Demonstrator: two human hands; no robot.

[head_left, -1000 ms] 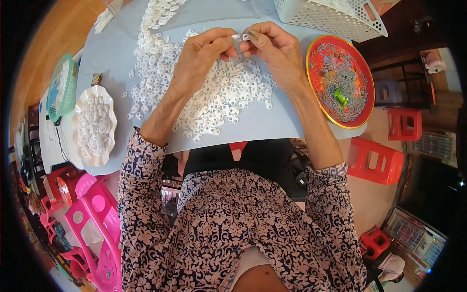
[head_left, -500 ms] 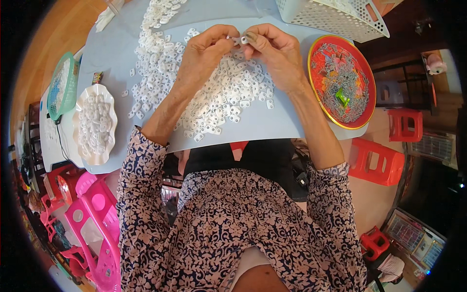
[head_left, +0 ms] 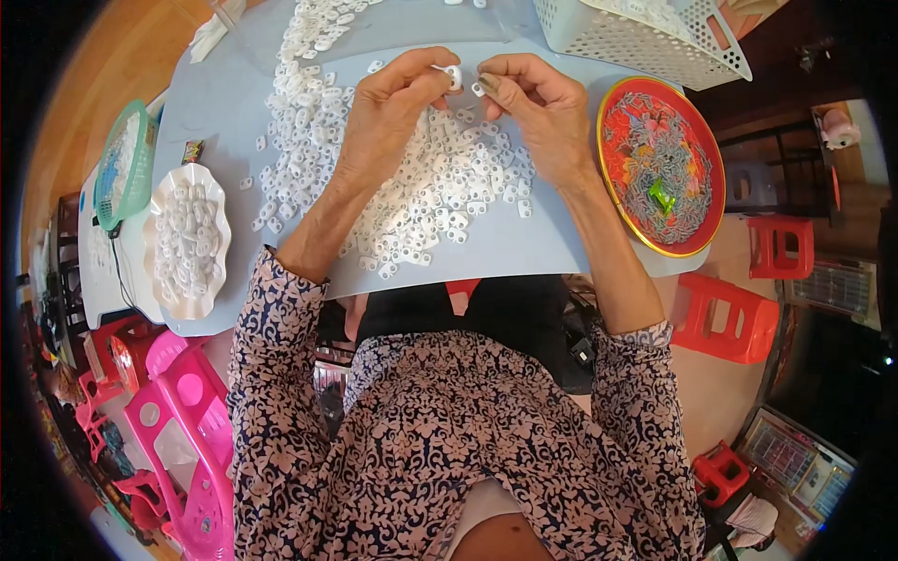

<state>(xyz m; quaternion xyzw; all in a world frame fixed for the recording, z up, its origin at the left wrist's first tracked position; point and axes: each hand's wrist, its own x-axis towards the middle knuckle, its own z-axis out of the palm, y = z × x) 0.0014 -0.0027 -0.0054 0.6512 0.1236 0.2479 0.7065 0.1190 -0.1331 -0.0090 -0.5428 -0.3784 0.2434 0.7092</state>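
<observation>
Both hands, left hand (head_left: 393, 107) and right hand (head_left: 538, 112), pinch small white plastic pieces (head_left: 456, 77) above a scattered pile (head_left: 421, 187).

The white basket (head_left: 645, 37) at one o'clock is cut off by the top edge; the red tray's (head_left: 660, 168) contents are too small to tell.

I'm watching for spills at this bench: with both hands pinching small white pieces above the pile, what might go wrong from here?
1. The left hand and right hand each pinch a small white piece at the fingertips; one could slip into the pile of white pieces and get lost.
2. Pieces lie near the table's front edge; a forearm might sweep some off.
3. The red tray overhangs the edge and could tip if bumped.
</observation>
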